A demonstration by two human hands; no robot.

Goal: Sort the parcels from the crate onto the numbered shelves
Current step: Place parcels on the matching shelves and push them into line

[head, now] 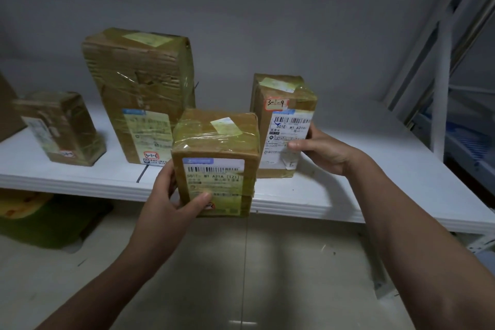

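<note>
Left hand (171,195) grips front parcel (219,147) | right hand (324,150) grips 3-1-9 parcel (284,126) | 3-1-6 parcel (139,83) behind

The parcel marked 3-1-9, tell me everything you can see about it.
The parcel marked 3-1-9 is a brown cardboard box wrapped in glossy clear tape, standing upright on the white shelf. A red-edged handwritten tag sits above a white barcode label with a peeling lower corner. The right hand grips its right side, thumb on the label. A second parcel, held by the left hand, hides its lower left corner.
</note>
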